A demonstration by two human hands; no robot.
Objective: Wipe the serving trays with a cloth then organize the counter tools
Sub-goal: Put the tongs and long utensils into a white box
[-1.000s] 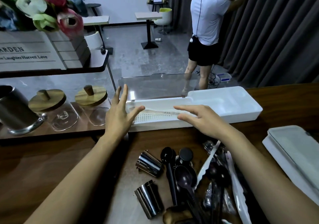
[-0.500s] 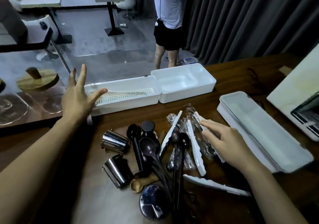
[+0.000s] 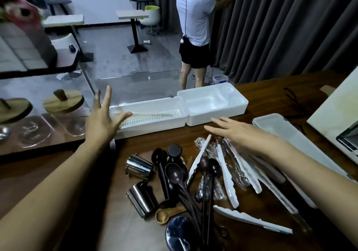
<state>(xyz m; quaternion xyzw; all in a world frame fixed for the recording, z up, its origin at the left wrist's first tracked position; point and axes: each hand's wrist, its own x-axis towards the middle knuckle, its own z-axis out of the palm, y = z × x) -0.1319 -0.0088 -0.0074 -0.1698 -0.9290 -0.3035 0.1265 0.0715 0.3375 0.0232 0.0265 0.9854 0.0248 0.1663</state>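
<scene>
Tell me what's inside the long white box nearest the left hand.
The long white box holds a slotted white insert, nothing else visible. The left hand covers its left end, hiding that corner.

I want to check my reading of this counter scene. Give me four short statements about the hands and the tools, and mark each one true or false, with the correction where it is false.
1. The left hand and the right hand both hold nothing. True.
2. The two shiny steel cups stand upright on the brown wooden counter. False: both lie on their sides.
3. A small light wooden scoop lies in the pile of tools. True.
4. The long white plastic tray with the slotted insert is full of dark plastic spoons. False: no spoon shows in it; the dark spoons lie in the pile on the counter.
</scene>
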